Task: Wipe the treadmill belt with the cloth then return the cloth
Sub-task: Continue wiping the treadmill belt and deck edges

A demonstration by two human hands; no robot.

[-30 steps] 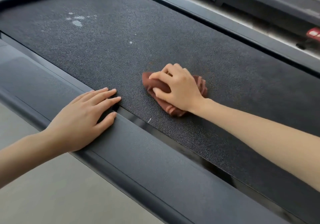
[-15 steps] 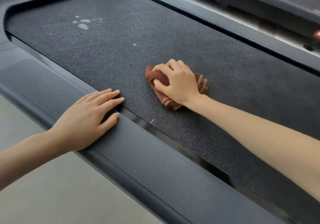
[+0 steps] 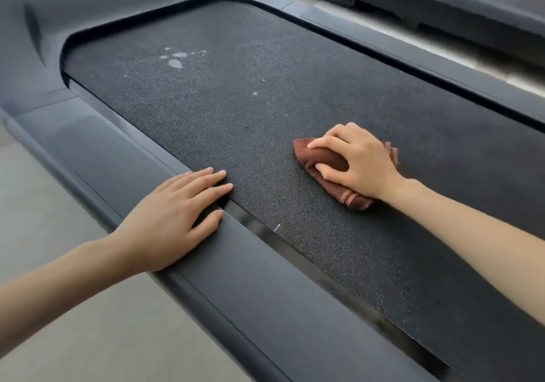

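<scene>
Your right hand (image 3: pixel 358 160) grips a bunched reddish-brown cloth (image 3: pixel 321 159), fingers curled over its top and thumb tucked along its near side, pressing it down on the treadmill belt (image 3: pixel 236 122). The cloth lies about mid-width on the belt, toward its right part in the view, with a striped hem (image 3: pixel 354 200) poking out beneath your wrist.

Your left hand (image 3: pixel 174 216) lies flat, holding nothing, palm on the near side rail (image 3: pixel 265 278), fingers straight and together, their tips reaching across the gap onto the belt's near edge.

Pale whitish smudges (image 3: pixel 175 58) sit on the belt's far left part, well apart from the cloth, and a smaller fleck (image 3: pixel 255 93) lies between them and the cloth. A short white mark (image 3: pixel 277 227) shows at the belt's near edge, between your two hands. The far side rail (image 3: pixel 413 66) runs along the belt's other edge.
</scene>
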